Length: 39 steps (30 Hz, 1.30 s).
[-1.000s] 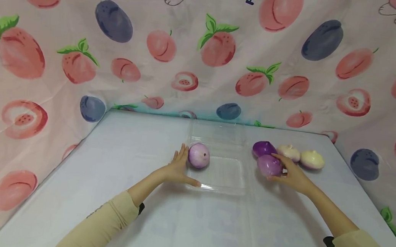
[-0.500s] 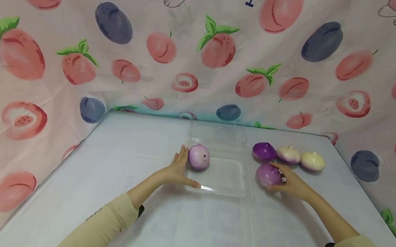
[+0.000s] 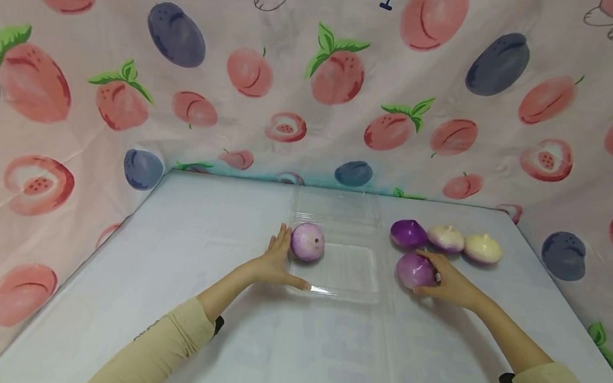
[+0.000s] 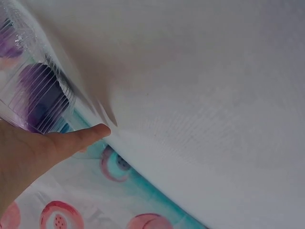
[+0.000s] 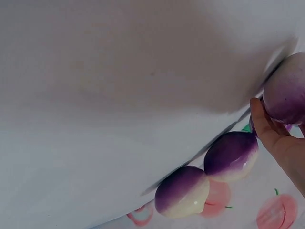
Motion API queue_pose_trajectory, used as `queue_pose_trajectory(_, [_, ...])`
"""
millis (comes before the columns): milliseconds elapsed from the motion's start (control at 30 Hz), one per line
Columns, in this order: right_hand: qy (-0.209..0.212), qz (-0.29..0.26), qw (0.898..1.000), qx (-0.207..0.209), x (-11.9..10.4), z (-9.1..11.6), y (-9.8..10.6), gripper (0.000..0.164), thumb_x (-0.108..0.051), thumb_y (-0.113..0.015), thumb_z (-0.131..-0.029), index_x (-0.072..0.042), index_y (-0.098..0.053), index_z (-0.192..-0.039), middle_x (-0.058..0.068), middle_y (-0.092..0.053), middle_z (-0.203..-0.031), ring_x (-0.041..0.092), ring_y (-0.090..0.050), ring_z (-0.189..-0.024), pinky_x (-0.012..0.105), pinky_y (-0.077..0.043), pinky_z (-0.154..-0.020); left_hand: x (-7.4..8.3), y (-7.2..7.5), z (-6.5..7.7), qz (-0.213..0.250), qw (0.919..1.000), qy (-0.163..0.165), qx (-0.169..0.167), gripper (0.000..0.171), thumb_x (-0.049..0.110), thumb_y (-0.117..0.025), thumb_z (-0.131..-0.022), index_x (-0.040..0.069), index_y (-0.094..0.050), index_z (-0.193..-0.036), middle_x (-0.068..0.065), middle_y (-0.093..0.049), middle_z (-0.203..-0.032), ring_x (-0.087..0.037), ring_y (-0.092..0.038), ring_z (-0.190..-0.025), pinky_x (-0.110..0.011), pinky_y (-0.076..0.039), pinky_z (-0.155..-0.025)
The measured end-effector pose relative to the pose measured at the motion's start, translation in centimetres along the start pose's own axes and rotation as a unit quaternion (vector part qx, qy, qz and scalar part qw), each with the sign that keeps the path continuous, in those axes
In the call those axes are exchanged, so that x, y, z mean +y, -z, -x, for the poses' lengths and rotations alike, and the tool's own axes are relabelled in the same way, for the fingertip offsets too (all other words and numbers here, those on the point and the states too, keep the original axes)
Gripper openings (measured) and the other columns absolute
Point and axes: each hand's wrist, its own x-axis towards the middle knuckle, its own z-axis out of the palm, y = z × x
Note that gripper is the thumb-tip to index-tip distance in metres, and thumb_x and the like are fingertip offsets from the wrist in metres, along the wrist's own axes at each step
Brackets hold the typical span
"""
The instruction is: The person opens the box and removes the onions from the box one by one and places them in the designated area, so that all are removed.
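In the head view, my right hand (image 3: 450, 284) grips a light purple onion (image 3: 414, 271) from its right side, fingers and thumb around it. The same onion (image 5: 288, 90) shows at the right wrist view's edge, partly cut off. My left hand (image 3: 275, 262) lies against the left side of a clear plastic box (image 3: 351, 269), fingers straight, thumb along its front edge. Inside the box's left part sits another purple onion (image 3: 307, 242) with a small dark spot facing me. In the left wrist view the thumb (image 4: 78, 139) points out beside the ribbed clear plastic.
Behind the held onion stand a dark purple onion (image 3: 409, 234), a cream-topped one (image 3: 446, 239) and a yellowish one (image 3: 483, 249), side by side. The box's clear lid (image 3: 336, 204) lies folded back towards the fruit-patterned cloth (image 3: 288, 71). A white sheet (image 3: 218, 227) covers the table.
My right hand has drawn the onion towards me, away from the dark purple one; over the last half second it has barely moved. The left hand keeps its place at the box.
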Motion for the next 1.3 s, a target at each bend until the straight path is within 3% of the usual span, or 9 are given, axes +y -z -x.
queue_pose_trajectory(133, [0.004,-0.004,1.000,0.002,0.3,-0.1,-0.2,0.080,-0.011,-0.077,-0.075,0.016,-0.032,-0.135,0.042,-0.033,-0.131,0.053,-0.041,-0.115,0.052,-0.048,-0.084,0.0,0.0,-0.1,-0.002,1.0000,0.002,0.000,0.132,0.047,-0.080,-0.069,0.001,0.016,-0.147,-0.016,0.028,-0.153,-0.044,0.019,-0.140,-0.055,-0.004,-0.116])
queue_pose_trajectory(300, [0.001,-0.027,1.000,0.000,0.5,-0.1,-0.3,0.083,-0.010,-0.077,-0.075,0.016,-0.027,-0.136,0.041,-0.028,-0.136,0.058,-0.030,-0.124,0.069,-0.030,-0.097,0.0,0.0,-0.2,-0.007,1.0000,0.004,-0.002,0.132,0.047,-0.080,-0.069,0.001,0.016,-0.148,-0.015,0.029,-0.153,-0.043,0.020,-0.140,-0.054,-0.004,-0.116])
queue_pose_trajectory(633, [-0.029,-0.023,0.999,0.012,-0.3,-0.7,0.7,0.071,-0.018,-0.070,-0.084,0.012,-0.032,-0.137,0.040,-0.028,-0.140,0.058,-0.026,-0.129,0.069,-0.025,-0.101,-0.1,0.0,-0.2,-0.006,1.0000,0.006,-0.001,0.133,0.047,-0.080,-0.069,0.002,0.017,-0.148,-0.015,0.029,-0.153,-0.044,0.019,-0.140,-0.055,-0.006,-0.116])
queue_pose_trajectory(833, [0.014,-0.021,0.996,0.084,-1.5,-2.0,0.7,0.062,-0.011,-0.071,-0.082,0.014,-0.042,-0.130,0.037,-0.041,-0.132,0.054,-0.034,-0.126,0.065,-0.028,-0.102,-0.1,0.1,-0.2,-0.005,1.0000,0.007,-0.002,0.133,0.047,-0.081,-0.069,0.001,0.017,-0.147,-0.015,0.029,-0.153,-0.044,0.019,-0.140,-0.055,-0.006,-0.116])
queue_pose_trajectory(1000, [0.018,-0.020,0.991,0.128,-3.4,-3.7,0.1,0.055,-0.008,-0.070,-0.082,0.012,-0.045,-0.127,0.034,-0.046,-0.129,0.049,-0.040,-0.123,0.062,-0.031,-0.103,0.0,0.1,-0.1,0.002,1.0000,0.007,-0.003,0.134,0.047,-0.081,-0.068,0.001,0.017,-0.147,-0.016,0.028,-0.153,-0.045,0.019,-0.140,-0.056,-0.007,-0.116])
queue_pose_trajectory(1133, [0.032,-0.030,0.990,0.133,-4.7,-4.8,-0.5,0.055,-0.006,-0.070,-0.082,0.009,-0.045,-0.128,0.031,-0.046,-0.130,0.047,-0.041,-0.124,0.060,-0.032,-0.104,0.1,0.2,0.0,0.003,1.0000,0.004,-0.003,0.134,0.047,-0.081,-0.068,0.000,0.017,-0.147,-0.017,0.028,-0.153,-0.045,0.020,-0.140,-0.055,-0.006,-0.116])
queue_pose_trajectory(1300, [0.023,-0.034,0.994,0.098,-6.1,-6.0,-1.4,0.063,-0.017,-0.071,-0.084,0.003,-0.041,-0.135,0.025,-0.041,-0.139,0.042,-0.035,-0.132,0.056,-0.029,-0.109,0.1,0.2,0.0,0.005,0.9999,0.009,-0.003,0.134,0.045,-0.082,-0.068,0.000,0.017,-0.147,-0.017,0.028,-0.153,-0.044,0.019,-0.140,-0.054,-0.006,-0.116])
